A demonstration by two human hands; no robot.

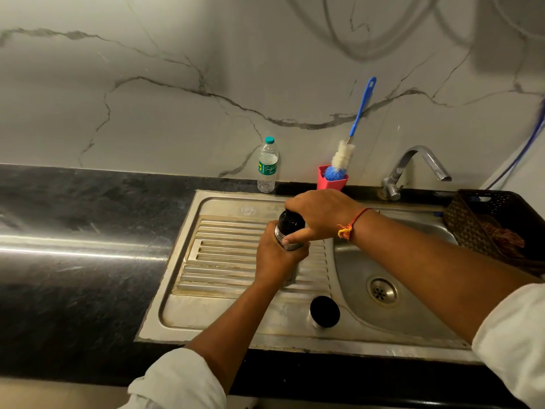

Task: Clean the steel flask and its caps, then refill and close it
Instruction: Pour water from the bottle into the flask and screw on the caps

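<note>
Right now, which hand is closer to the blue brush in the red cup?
Right. The right hand grips the black cap, just in front of the blue brush. The left hand grips the flask lower down, farther from it.

The steel flask (292, 247) stands upright on the ribbed drainboard (224, 252) of the sink, near its middle and closer to the basin side. Only a band of bare metal below its neck and a sliver near its base show, because the left hand (277, 258) grips its body. A glossy black cap (292, 221) sits on its mouth, with the right hand (321, 214) curled over it. The second cap (324, 312), steel-walled with a dark round face turned up, stands apart by the drainboard's front edge, just beside the basin.
</note>
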